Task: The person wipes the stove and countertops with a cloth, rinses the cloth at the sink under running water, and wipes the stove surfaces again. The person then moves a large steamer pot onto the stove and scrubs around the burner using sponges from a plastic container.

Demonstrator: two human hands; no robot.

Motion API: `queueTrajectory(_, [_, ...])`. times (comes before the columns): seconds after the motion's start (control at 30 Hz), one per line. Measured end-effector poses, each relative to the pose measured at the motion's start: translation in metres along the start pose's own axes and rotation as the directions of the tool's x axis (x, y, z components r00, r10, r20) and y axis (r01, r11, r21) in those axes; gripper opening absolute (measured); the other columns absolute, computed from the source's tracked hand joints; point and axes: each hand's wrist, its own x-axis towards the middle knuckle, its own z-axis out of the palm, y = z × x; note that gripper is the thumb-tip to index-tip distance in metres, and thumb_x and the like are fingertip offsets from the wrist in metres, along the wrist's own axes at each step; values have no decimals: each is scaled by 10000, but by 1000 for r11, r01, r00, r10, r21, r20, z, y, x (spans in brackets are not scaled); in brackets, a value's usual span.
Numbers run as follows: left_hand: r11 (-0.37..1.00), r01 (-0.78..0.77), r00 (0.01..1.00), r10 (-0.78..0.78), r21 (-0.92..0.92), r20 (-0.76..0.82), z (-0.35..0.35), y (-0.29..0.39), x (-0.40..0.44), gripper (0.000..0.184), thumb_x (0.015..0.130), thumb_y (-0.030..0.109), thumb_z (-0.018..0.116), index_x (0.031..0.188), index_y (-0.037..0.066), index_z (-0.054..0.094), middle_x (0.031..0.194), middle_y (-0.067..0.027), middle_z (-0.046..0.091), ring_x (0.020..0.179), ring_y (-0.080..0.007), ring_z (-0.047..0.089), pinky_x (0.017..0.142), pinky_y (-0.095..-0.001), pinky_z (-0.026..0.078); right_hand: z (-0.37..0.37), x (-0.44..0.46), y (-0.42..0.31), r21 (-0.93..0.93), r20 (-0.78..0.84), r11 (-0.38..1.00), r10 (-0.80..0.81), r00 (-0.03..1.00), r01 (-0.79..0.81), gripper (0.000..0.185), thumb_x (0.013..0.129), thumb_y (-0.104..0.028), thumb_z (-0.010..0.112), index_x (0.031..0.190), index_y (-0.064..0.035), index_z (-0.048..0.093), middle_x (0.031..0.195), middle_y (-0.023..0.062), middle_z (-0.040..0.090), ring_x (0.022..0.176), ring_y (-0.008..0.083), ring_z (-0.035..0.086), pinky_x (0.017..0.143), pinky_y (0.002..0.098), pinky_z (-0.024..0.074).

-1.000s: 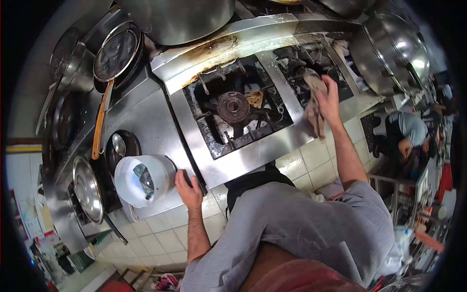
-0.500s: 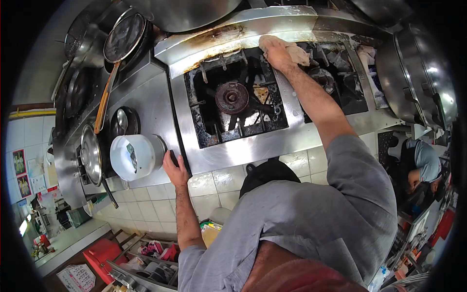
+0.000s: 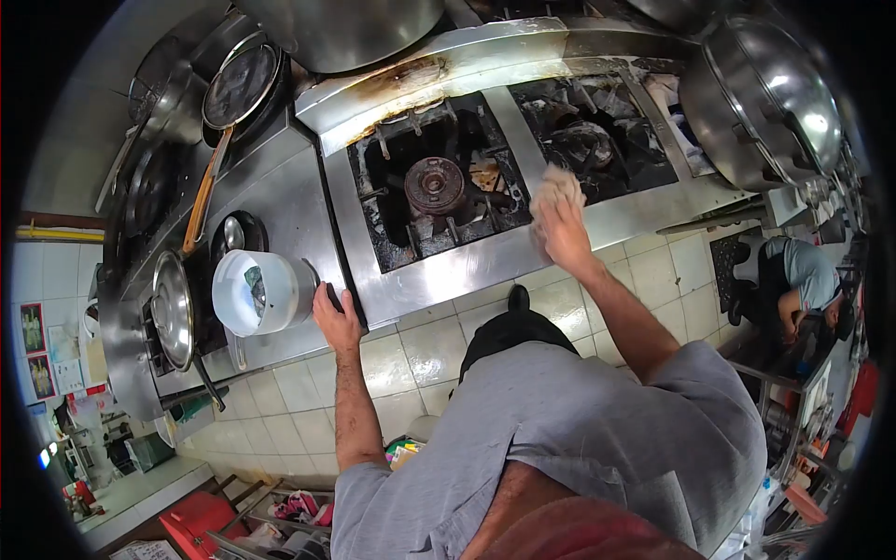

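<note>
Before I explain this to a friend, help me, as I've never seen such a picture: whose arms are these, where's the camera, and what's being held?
There is no machine here: someone works with two bare hands. The camera, worn on that person's head, looks forward and down, so the grey shirt is their own.

The right hand holds a pale cloth, rather blurred, by the front of the stove. The left hand is at the front edge of the metal counter and seems to hold nothing. Beside it, on the counter, is a white tub with something dark inside.
</note>
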Motion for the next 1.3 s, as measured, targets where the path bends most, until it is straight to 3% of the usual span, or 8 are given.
queueTrajectory(0.13, [1000,-13,1000,12,-11,-26,-2,-2,-2,500,882,290,569,1258,-11,434,1215,-204,497,1131,-361,458,965,-449,341,-34,-45,0,195,300,974,54,952,-116,395,757,-60,597,1149,-20,564,1189,211,460,1167,404,394,954,402,377])
queueTrajectory(0.27, [1000,4,999,-5,-14,-43,2,-6,-2,480,876,278,578,1245,1,448,1209,-195,502,1124,-358,462,957,-455,345,-59,-23,-27,275,268,942,115,956,-191,370,761,-80,586,1131,-96,604,1183,176,462,1122,382,421,910,433,394])
queueTrajectory(0.33, [999,13,998,-16,-37,-63,2,0,-2,460,873,269,582,1220,-9,467,1183,-199,520,1106,-360,473,948,-459,351,-30,-19,-54,175,-19,980,-93,995,95,378,765,-81,581,1133,-161,607,1192,159,469,1121,367,429,930,510,351])
queueTrajectory(0.53, [960,269,927,-280,-78,-249,20,34,-13,464,878,281,572,1207,-32,475,1146,-206,548,1073,-359,501,947,-463,339,21,-27,14,30,-2,968,-250,968,250,271,784,-82,581,1034,-179,623,1206,140,479,1151,362,408,969,535,294])
queueTrajectory(0.63, [955,285,921,-295,-79,-255,24,57,-14,490,875,294,572,1232,-23,461,1181,-204,530,1106,-361,480,965,-462,321,-36,6,52,466,-89,879,162,983,-103,254,761,-3,582,986,-111,630,1048,143,543,1027,304,516,907,401,415])
queueTrajectory(0.8, [926,370,891,-331,74,-310,44,95,-16,555,876,333,558,1288,-13,422,1263,-224,475,1169,-380,433,1002,-462,299,-95,145,112,693,-375,716,258,890,85,296,780,24,609,1071,-30,600,1049,102,531,987,227,544,850,279,441])
queueTrajectory(1.07, [757,588,799,-491,284,-348,78,141,-12,598,890,432,507,1300,6,419,1309,-180,453,1212,-348,407,1027,-468,256,-30,329,134,102,-484,929,-265,834,355,536,748,-41,585,1249,-225,538,1247,113,427,1204,302,367,994,452,298])
queueTrajectory(1.3, [719,610,790,-518,334,-327,79,135,-12,577,906,434,490,1292,8,438,1305,-184,451,1204,-348,413,1014,-456,294,-19,360,209,-308,-161,829,-530,833,467,557,724,-158,648,1247,-261,490,1274,31,453,1174,257,426,943,443,331])
